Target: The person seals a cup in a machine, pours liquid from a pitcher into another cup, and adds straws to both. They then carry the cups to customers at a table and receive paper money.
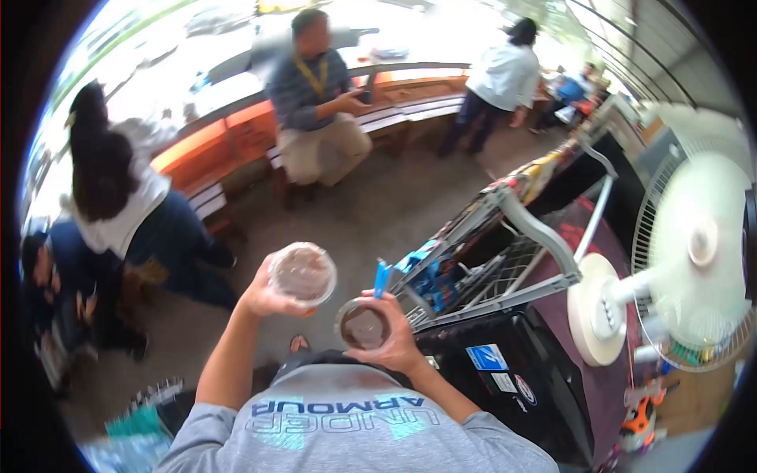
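Note:
My left hand (262, 293) is closed around a clear plastic cup (303, 273), whose round top faces up at me. Lower and to the right, a second clear cup (366, 325) with brown contents sits in the grip of my right hand (400, 344). A thin bright blue item (382, 278) sticks up by the fingers of that hand; its kind is too small to tell. The two cups are close together but apart, in front of my grey shirt (347, 418).
A metal-framed rack (544, 244) stands right of my hands, beside a black case (505, 378) with stickers. Farther right is a white fan (698, 244). Ahead, a person (315, 94) sits on a bench (402, 108); other people stand or sit left and farther back.

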A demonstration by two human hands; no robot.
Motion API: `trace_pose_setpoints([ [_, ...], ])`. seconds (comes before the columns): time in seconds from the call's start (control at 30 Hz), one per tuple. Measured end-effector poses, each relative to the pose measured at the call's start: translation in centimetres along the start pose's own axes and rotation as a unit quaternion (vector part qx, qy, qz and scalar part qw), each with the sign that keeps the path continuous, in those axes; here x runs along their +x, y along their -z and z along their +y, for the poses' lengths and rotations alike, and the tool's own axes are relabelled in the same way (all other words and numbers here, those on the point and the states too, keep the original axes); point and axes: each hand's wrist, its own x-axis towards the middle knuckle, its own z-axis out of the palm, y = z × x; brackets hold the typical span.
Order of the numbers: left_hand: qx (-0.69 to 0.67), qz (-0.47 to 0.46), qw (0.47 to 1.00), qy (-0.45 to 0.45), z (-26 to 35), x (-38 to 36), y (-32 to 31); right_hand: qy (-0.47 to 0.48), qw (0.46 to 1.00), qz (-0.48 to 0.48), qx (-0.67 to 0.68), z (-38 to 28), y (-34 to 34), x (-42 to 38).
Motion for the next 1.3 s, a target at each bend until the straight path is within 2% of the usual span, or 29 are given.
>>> trace_pose_setpoints([
  [0.03, 0.021, -0.008, 0.999, -0.023, -0.1, 0.9, 0.8, 0.003, 1.000, 0.027, -0.012, 0.3, -0.2, 0.5],
  [0.1, -0.005, -0.074, 0.997, 0.004, 0.2, 2.2, 2.6, -0.033, 0.998, 0.051, 0.009, 1.2, -0.8, 0.6],
  [0.13, -0.015, -0.089, 0.996, 0.027, 0.5, 2.3, 2.7, -0.033, 0.998, 0.060, 0.003, 1.5, -1.0, 0.4],
  [0.47, 0.075, -0.207, 0.975, 0.038, 1.8, 2.8, 4.1, -0.062, 0.991, 0.111, -0.036, 2.0, -2.8, 1.6],
  [0.53, 0.038, -0.191, 0.980, 0.038, 1.8, 2.4, 4.2, -0.069, 0.990, 0.115, -0.030, 1.5, -3.0, 2.1],
  [0.73, 0.064, -0.194, 0.978, 0.031, 2.5, 1.8, 5.3, -0.050, 0.994, 0.096, -0.019, 2.0, -3.3, 4.3],
  [0.87, 0.040, -0.166, 0.985, 0.032, 3.0, 0.7, 6.1, -0.028, 0.989, 0.073, -0.124, 1.7, -3.2, 6.3],
  [0.93, 0.049, -0.153, 0.987, 0.023, 3.4, 0.1, 6.7, -0.035, 0.992, 0.076, -0.094, 2.2, -3.5, 7.1],
  [0.97, 0.043, -0.156, 0.987, 0.000, 2.8, 0.0, 7.4, -0.030, 0.995, 0.046, -0.087, 2.5, -3.8, 7.6],
  [1.03, 0.051, -0.133, 0.990, -0.018, 2.5, -0.4, 8.2, -0.019, 0.996, 0.073, -0.042, 3.0, -4.1, 8.5],
  [1.3, 0.047, -0.136, 0.989, -0.032, 2.2, -0.5, 9.9, -0.015, 0.997, 0.044, -0.056, 3.0, -5.6, 10.9],
])
